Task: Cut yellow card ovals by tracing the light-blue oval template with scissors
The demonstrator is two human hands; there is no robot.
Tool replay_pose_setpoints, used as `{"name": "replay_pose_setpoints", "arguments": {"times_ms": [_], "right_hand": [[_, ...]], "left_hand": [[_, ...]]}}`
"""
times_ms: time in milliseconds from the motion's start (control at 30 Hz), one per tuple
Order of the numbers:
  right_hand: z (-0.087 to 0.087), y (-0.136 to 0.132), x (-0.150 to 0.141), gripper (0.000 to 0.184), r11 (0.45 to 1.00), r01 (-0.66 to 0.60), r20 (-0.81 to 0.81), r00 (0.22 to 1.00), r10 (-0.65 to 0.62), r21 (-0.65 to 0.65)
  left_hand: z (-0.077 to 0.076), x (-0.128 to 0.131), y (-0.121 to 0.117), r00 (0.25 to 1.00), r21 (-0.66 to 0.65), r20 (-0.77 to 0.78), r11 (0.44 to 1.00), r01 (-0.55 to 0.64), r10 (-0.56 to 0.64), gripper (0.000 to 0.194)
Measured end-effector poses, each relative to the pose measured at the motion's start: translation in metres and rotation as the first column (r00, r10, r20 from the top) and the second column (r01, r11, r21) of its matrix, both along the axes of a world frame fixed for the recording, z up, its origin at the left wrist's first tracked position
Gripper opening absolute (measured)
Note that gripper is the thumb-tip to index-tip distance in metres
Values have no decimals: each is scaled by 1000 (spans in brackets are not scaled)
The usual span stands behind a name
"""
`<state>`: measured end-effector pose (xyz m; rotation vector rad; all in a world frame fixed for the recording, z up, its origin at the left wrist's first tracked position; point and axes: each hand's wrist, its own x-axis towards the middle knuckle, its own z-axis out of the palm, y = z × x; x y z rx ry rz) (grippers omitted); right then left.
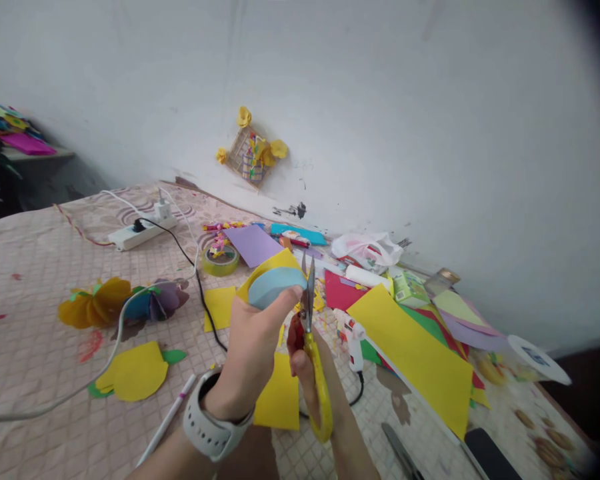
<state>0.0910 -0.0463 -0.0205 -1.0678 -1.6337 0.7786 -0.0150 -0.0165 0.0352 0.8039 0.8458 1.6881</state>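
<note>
My left hand (257,337), with a white watch band on its wrist, is closed on a yellow paper sheet (283,259) with a rounded light blue paper piece (275,283) lying against it. The thumb presses on the blue piece near its right edge. My right hand (307,373) grips a pair of scissors (316,380) with a yellow handle loop and a dark red part by the pivot. Their blades point up, slightly parted, close to the right edge of the papers. Whether the blades touch the paper, I cannot tell.
Yellow paper (415,353), a white glue gun (351,337) and a phone (490,455) lie to the right. Paper flowers (97,303), a yellow cutout (137,373), a white pen (167,420), a tape roll (220,260) and a power strip (143,230) with trailing cables are left.
</note>
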Motion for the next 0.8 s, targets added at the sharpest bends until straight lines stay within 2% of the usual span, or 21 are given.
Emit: {"name": "replay_pose_setpoints", "arguments": {"times_ms": [300, 667, 800], "right_hand": [[-7, -2, 13, 41, 981, -170, -19, 985, 169, -96], [-1, -1, 14, 43, 982, -171, -15, 985, 170, -84], [1, -1, 15, 44, 978, -161, -39, 987, 157, -135]], "left_hand": [[5, -8, 3, 999, -5, -16, 999, 39, -39, 7], [8, -10, 3, 995, 18, -86, 998, 53, -52, 8], [8, -11, 2, 992, 0, -109, 998, 63, -62, 11]]}}
